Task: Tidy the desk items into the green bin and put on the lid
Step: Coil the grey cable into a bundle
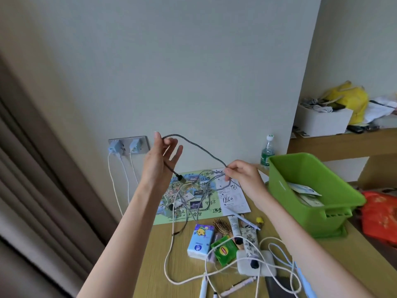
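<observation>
The left hand [160,162] has a wide grip, the grey cable [202,148] draped across it; the right hand [242,175] has a pinching grip on the cable; green bin [279,190] at 3 o'clock.

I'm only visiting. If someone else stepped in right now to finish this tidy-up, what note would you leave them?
Left hand: fingers spread, grey cable draped over them, plug hanging below.
Right hand: its grip pinches the same cable further along.
Green bin: at right, open, some paper packets inside. The lid is not in view.
Done: a few items binned.
Left: coil and bin the cable, then the tissue pack, tea packet, hairbrush and white cables; fit the lid.
</observation>
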The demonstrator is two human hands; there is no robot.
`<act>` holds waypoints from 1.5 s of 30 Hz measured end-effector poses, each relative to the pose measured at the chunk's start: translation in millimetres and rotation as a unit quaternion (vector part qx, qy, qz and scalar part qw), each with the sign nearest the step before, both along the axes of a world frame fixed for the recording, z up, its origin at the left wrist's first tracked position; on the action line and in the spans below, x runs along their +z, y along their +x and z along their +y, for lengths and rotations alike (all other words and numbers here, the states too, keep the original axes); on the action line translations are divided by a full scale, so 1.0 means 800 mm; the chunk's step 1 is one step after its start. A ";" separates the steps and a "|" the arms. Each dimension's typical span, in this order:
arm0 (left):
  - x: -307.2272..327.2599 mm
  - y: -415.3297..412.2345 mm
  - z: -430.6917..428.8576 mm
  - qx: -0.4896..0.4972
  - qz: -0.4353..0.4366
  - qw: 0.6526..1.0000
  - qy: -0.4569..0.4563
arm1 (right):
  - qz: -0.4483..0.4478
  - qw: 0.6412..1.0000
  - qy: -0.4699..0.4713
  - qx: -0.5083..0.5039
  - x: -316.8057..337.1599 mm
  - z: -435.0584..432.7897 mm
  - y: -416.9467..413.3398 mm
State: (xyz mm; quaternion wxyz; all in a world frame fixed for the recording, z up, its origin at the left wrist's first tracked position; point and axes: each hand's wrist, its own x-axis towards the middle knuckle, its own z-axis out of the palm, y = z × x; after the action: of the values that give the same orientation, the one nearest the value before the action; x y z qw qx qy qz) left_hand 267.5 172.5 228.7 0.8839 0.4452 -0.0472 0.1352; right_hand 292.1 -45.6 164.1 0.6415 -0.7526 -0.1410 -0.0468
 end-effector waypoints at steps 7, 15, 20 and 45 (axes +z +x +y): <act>-0.123 -0.003 -0.017 -0.079 -0.030 0.992 -0.097 | -0.054 0.998 0.016 0.023 -0.118 -0.005 -0.019; -0.140 -0.070 -0.012 -0.004 -0.047 0.998 -0.035 | -0.147 0.986 -0.077 0.017 -0.126 -0.008 -0.063; -0.138 -0.126 0.003 0.031 -0.054 0.998 0.003 | -0.174 0.955 -0.239 -0.032 -0.099 -0.011 -0.087; -0.130 -0.140 -0.051 -0.050 -0.070 0.864 0.496 | -0.189 0.976 0.066 0.079 -0.033 0.030 -0.099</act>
State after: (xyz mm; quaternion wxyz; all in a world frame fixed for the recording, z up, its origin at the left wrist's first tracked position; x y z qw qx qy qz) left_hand 155.6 131.6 124.4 0.5464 0.8113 -0.1920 0.0801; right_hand 212.7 -21.6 138.0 0.6533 -0.6724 -0.3157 -0.1465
